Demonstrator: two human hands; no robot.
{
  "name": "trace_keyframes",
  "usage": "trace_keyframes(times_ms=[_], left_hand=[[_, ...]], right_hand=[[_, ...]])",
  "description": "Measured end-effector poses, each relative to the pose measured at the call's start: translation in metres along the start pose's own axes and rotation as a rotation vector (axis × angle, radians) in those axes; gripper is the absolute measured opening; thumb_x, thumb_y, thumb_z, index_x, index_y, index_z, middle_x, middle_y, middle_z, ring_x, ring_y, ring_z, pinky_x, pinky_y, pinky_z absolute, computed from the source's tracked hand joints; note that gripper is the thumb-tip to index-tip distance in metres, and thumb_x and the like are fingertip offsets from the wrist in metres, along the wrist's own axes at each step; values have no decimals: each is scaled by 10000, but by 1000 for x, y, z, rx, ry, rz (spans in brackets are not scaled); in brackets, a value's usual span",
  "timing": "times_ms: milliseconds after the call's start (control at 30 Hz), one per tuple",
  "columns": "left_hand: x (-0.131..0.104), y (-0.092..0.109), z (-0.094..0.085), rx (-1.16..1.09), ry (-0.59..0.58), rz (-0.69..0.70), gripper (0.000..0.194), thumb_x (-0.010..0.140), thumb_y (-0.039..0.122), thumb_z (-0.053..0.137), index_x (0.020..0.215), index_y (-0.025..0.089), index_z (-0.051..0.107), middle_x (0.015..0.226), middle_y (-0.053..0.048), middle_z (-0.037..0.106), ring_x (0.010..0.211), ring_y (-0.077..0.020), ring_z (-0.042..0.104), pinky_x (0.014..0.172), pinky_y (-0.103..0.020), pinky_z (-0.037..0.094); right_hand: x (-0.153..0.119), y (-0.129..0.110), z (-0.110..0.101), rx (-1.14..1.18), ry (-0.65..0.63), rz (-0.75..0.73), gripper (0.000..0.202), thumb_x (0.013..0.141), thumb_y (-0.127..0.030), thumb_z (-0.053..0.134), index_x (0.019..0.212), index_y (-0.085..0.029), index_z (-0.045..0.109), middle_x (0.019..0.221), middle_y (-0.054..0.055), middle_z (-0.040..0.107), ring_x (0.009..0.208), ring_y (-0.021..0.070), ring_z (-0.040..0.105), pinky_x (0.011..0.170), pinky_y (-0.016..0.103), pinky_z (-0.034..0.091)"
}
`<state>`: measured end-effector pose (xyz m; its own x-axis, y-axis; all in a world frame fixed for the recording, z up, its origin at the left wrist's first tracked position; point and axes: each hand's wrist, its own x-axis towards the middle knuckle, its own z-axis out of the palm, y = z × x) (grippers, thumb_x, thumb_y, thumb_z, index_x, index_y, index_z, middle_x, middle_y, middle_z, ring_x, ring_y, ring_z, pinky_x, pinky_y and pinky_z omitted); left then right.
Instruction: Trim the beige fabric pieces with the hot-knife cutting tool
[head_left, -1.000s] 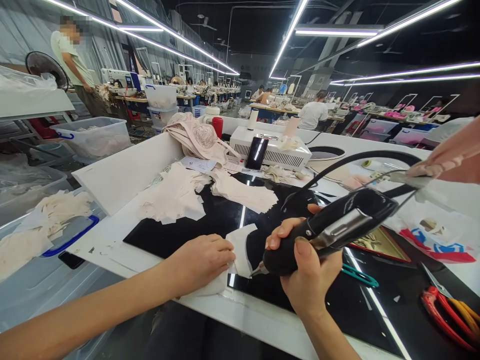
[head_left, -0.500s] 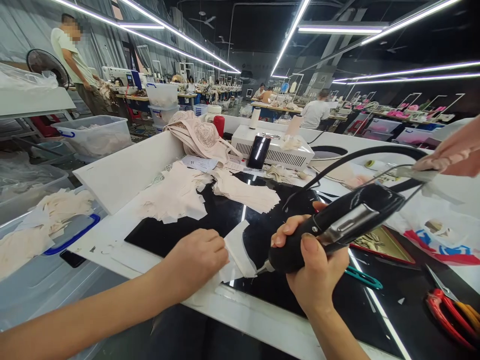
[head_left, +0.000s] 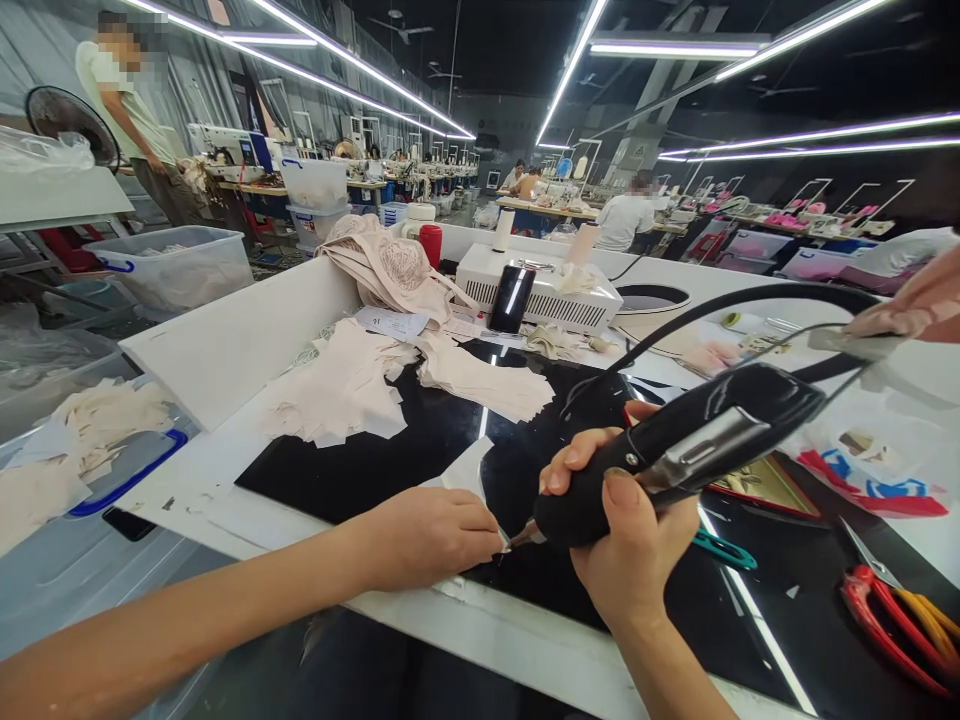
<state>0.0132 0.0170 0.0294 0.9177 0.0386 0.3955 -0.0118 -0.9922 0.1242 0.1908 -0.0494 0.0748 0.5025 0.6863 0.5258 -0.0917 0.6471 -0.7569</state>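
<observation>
A pale fabric piece [head_left: 466, 470] lies on the glossy black board [head_left: 300, 480]. The fingers of my left hand [head_left: 439, 538] are closed on its near end. My right hand [head_left: 626, 500] grips a black handheld tool [head_left: 720, 430] with a metal lever; its pointed tip [head_left: 529, 533] is right beside my left fingertips, at the fabric's edge. A thick black cable [head_left: 720, 295] curves above the tool. Farther back on the board lie two stacks of pale fabric pieces [head_left: 345, 385] [head_left: 487, 383].
Red-handled scissors [head_left: 885, 610] and a teal tool [head_left: 724, 549] lie at the right. Behind the board stand a phone [head_left: 512, 298] and a white vented box [head_left: 562, 300]. Another person's hand [head_left: 911, 300] is at the right edge, by the cable. A bin [head_left: 180, 270] stands left.
My left hand has moved right along the fabric, toward the tool's tip. My right hand still grips the tool in nearly the same place. The camera view has shifted slightly.
</observation>
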Motion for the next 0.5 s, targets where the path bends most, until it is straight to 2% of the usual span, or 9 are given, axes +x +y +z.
trace_keyframes(times_ms=[200, 500], left_hand=[[-4, 0, -7, 3, 11, -38, 172, 1092, 171, 522, 1128, 155, 690, 1066, -72, 746, 1041, -184, 695, 959, -301, 573], [-11, 2, 0, 3, 32, -85, 176, 1082, 168, 537, 1175, 174, 687, 1155, -73, 729, 1118, -204, 691, 1003, -311, 567]], right_hand=[[1, -2, 1, -14, -2, 1, 454, 858, -378, 796, 1234, -279, 561, 774, -49, 651, 542, 143, 614, 518, 300, 544], [1, -3, 1, 18, 2, 3, 489, 837, -384, 829, 1237, -262, 575, 764, -46, 661, 532, 143, 614, 501, 291, 548]])
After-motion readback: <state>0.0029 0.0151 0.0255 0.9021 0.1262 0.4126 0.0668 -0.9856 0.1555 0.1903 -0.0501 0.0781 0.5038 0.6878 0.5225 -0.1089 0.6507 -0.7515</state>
